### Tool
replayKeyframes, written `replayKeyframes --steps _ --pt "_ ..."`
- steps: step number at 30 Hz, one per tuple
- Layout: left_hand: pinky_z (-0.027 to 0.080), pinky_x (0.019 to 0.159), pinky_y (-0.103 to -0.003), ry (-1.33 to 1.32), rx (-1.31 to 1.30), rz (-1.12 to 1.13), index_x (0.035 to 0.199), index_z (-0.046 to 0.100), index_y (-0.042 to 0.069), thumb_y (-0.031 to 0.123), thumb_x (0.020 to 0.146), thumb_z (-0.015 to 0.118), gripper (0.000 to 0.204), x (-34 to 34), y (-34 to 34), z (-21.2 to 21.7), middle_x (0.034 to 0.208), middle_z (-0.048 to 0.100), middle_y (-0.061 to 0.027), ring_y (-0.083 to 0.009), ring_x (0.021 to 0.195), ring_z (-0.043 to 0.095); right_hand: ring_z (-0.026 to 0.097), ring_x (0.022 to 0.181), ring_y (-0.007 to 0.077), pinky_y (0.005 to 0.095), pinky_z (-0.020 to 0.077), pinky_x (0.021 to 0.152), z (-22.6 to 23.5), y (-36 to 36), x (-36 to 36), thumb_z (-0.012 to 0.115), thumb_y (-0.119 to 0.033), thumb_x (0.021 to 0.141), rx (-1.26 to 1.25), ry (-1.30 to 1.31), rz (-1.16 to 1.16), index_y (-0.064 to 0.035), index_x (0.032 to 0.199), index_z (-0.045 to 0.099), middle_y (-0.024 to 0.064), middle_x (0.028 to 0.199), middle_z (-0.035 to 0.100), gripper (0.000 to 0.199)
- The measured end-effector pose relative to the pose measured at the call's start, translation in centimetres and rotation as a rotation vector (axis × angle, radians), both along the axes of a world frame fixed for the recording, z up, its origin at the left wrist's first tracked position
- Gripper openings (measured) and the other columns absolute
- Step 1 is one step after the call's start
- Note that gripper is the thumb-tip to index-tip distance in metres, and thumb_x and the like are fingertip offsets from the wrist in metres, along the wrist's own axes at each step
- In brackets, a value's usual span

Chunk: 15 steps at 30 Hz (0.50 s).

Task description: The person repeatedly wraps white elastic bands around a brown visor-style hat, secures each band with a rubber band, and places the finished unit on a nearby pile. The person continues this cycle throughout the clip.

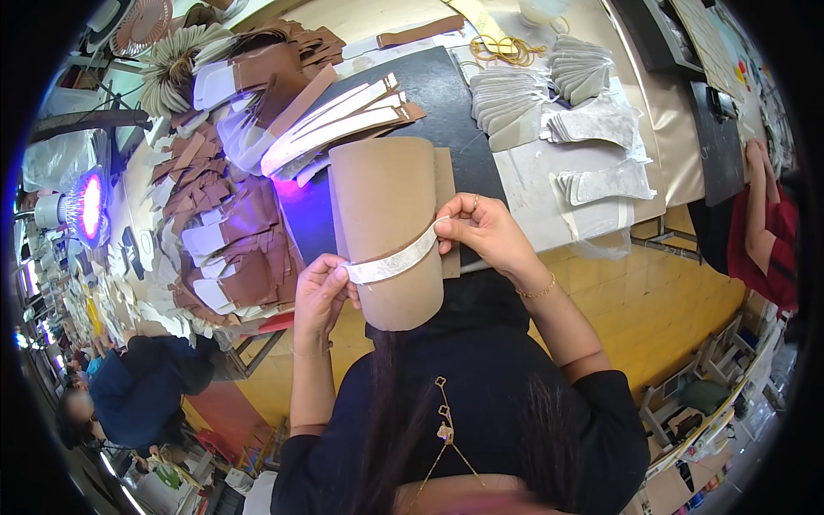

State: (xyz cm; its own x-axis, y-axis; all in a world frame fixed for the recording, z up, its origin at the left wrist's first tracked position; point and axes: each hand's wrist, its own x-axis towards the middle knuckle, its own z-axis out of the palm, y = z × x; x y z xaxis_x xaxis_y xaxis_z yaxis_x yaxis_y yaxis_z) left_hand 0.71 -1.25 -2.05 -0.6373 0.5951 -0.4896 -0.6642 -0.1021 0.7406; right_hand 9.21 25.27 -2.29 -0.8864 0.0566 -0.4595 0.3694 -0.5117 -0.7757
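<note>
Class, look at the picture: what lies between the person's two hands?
In the head view, a white strip runs from the left hand to the right hand, lying across the front of a curved tan piece.

I see dark short-sleeved top, 6 o'clock | gold bracelet on right wrist (539,290), 3 o'clock | ring on right hand (482,225) | gold pendant chain (444,427) | thin bangle, left wrist (309,352)

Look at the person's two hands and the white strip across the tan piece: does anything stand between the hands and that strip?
Nothing visible does. The left hand pinches one end of the white strip and the right hand pinches the other, with the strip lying flat across the tan piece.
</note>
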Motion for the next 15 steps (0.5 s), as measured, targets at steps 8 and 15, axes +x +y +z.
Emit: replayKeyframes --steps 8,15 --pt "0.051 0.052 -0.027 0.002 -0.006 0.037 0.093 0.055 -0.001 0.015 0.092 0.059 0.016 0.2 -0.1 -0.1 0.071 0.060 -0.0083 -0.0147 0.058 0.058 0.061 0.066 0.0077 0.0201 0.0495 0.064 -0.6 0.1 0.1 0.068 -0.018 0.087 -0.054 -0.001 -0.011 -0.0004 0.091 0.059 0.0028 0.078 0.063 0.020" --pt "0.051 0.053 -0.027 0.000 0.132 0.094 0.094 0.052 0.001 0.013 0.092 0.057 0.013 0.6 -0.1 0.1 0.079 0.058 -0.0107 -0.0183 0.063 0.060 0.057 0.073 0.0091 0.0227 0.0457 0.066 3.0 2.6 2.1 0.070 -0.007 0.083 0.280 0.175 -0.044 -0.0027 0.085 0.063 0.0004 0.081 0.061 0.009"
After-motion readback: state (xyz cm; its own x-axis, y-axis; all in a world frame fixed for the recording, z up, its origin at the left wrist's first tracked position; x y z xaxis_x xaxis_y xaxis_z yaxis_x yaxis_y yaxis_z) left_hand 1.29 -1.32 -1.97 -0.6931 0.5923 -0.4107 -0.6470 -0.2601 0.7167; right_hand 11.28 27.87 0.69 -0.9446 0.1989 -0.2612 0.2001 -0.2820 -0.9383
